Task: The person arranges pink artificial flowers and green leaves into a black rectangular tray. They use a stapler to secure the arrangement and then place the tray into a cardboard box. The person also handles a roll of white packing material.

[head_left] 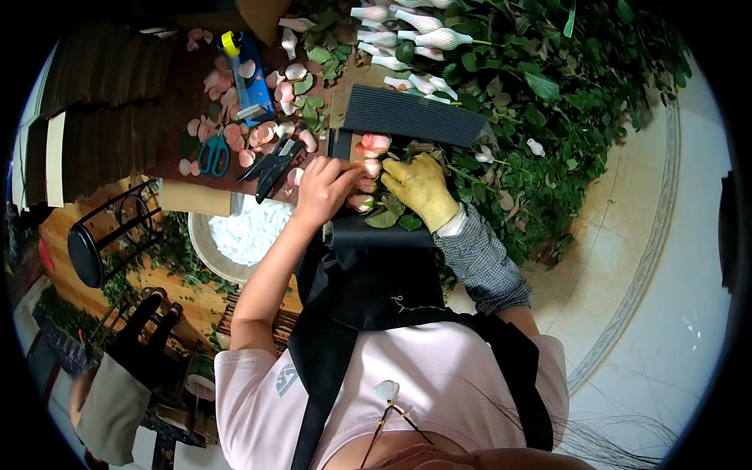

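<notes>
Several pink roses [374, 144] lie in a short column at the front of the work table, heads to the left. My bare left hand [323, 188] is closed, its fingertips pinching the head of a middle rose [370, 168]. From the other side my right hand [423, 188], in a yellow glove, curls its fingers beside that same rose, around its stem end; the grip is partly hidden. Green leaves [384, 215] stick out below my right fingers. A black ribbed board [415, 115] lies just beyond the roses.
Left of my hands are a black stapler [274, 167], teal-handled scissors [214, 156], a blue tape dispenser [252, 86] and loose petals. Net-sleeved roses [439, 38] and piled foliage [540, 86] fill the far right. A basin of white pieces [247, 231] and a stool [84, 254] stand left.
</notes>
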Action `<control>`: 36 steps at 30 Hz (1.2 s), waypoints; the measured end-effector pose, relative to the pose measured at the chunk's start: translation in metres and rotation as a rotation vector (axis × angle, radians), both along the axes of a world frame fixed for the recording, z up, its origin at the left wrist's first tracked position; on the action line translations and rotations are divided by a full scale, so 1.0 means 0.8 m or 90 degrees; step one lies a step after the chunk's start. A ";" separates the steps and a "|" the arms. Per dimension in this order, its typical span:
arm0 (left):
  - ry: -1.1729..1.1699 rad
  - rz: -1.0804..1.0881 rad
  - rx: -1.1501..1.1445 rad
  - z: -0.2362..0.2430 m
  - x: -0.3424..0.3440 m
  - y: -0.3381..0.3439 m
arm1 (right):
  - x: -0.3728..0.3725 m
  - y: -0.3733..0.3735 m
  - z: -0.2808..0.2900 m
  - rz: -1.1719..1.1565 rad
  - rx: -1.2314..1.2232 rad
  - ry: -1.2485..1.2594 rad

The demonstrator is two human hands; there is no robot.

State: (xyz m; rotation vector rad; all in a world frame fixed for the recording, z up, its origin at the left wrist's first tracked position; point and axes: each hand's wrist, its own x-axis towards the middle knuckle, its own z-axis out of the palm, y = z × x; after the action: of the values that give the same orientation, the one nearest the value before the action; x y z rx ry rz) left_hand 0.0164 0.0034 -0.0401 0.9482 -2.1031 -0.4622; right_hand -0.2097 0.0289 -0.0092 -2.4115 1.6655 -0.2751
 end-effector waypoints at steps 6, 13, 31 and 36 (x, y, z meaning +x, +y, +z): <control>-0.033 -0.068 -0.037 -0.009 0.007 0.005 | 0.001 0.001 0.002 -0.017 -0.014 -0.007; 0.128 0.260 0.091 -0.021 0.023 0.002 | 0.000 0.001 0.004 -0.019 -0.007 -0.011; 0.018 -0.045 0.009 0.010 -0.003 -0.011 | -0.006 0.001 -0.006 0.008 -0.005 -0.014; -0.040 -0.103 -0.041 0.013 0.003 -0.004 | -0.006 0.000 0.000 -0.002 0.007 -0.028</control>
State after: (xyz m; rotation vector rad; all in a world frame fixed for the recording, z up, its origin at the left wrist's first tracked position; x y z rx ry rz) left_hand 0.0185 0.0004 -0.0298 0.7683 -2.2486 -0.4488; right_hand -0.2142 0.0288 -0.0090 -2.3784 1.6478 -0.3163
